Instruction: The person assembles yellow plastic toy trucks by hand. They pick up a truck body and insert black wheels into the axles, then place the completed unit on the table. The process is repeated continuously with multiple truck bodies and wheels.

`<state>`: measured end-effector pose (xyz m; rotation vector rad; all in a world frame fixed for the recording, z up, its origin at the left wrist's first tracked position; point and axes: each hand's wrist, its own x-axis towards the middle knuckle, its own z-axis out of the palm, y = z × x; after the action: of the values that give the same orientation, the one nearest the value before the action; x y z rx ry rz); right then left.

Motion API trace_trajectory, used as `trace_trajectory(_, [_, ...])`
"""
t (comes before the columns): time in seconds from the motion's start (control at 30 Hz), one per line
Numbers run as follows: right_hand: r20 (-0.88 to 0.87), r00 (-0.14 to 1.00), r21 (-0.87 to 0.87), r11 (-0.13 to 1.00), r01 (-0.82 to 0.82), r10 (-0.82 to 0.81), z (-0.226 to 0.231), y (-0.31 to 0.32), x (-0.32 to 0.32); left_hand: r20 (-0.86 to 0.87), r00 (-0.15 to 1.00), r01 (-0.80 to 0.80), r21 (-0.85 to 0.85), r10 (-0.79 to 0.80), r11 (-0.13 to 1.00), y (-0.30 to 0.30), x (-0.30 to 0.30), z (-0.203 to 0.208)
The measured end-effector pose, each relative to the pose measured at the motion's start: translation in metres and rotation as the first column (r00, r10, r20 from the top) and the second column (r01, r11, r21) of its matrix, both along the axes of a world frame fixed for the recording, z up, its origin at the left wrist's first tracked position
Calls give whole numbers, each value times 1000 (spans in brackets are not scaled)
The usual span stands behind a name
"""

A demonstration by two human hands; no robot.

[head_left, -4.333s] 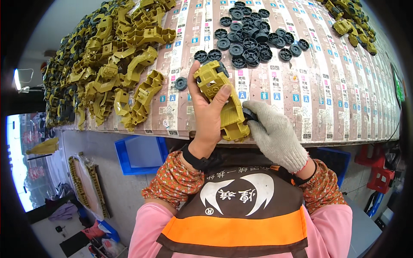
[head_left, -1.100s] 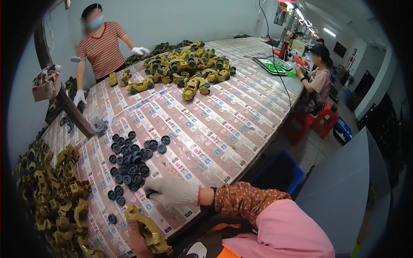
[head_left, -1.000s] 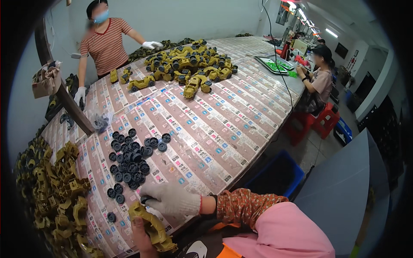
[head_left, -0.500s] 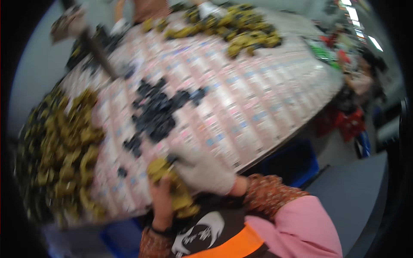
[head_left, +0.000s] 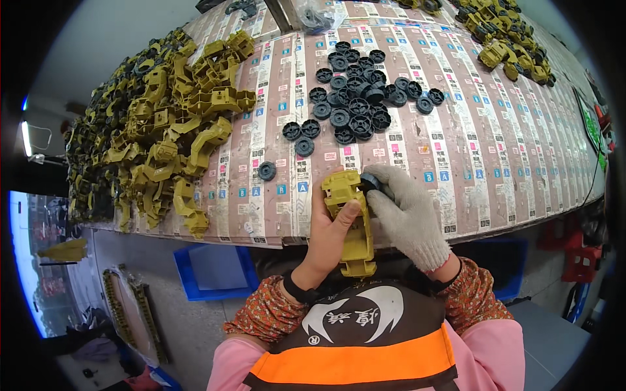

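My bare left hand (head_left: 329, 231) is closed round a yellow plastic toy truck body (head_left: 356, 244), thumb across its middle, at the table's near edge. In my gloved right hand (head_left: 407, 212) a black toy wheel (head_left: 372, 184) is pinched between thumb and fingers, against the upper right side of the truck body. Beyond my hands lies a loose pile of black wheels (head_left: 360, 107). One single wheel (head_left: 267, 171) rests apart, left of my hands. A large heap of yellow truck bodies (head_left: 163, 124) covers the table's left side.
The table (head_left: 482, 163) is covered with printed sheeting. More yellow truck parts with black wheels (head_left: 512, 42) lie at the far right. A post (head_left: 279, 14) rises at the back beside a clear plastic bag (head_left: 316, 19). Below the near edge stands a blue bin (head_left: 216, 270).
The view has swung and steadied, so the table now appears straighter. Both hands remain at the truck body; the wheel in my right hand now shows clearly against its side.
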<state>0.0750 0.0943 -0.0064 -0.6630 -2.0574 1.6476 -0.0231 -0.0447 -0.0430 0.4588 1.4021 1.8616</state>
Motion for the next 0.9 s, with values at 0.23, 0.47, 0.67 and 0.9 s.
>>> trace_trajectory(0.23, [21, 1000, -115, 993, 12, -9, -10, 4, -1, -121, 992, 29, 0, -29, 1000, 0, 2, -5])
trace_trajectory(0.47, [52, 998, 34, 999, -31, 29, -4, -1, 4, -195, 981, 9, -7, -10, 1000, 1, 4, -7])
trace_trajectory(0.67, [4, 999, 281, 959, -38, 39, -15, -6, 10, -339, 935, 83, -82, -106, 993, -2, 3, -8])
trace_trajectory(0.9, [202, 968, 279, 939, -203, 149, 3, 9, 18, -446, 851, 237, -147, -278, 960, -9, -2, -13])
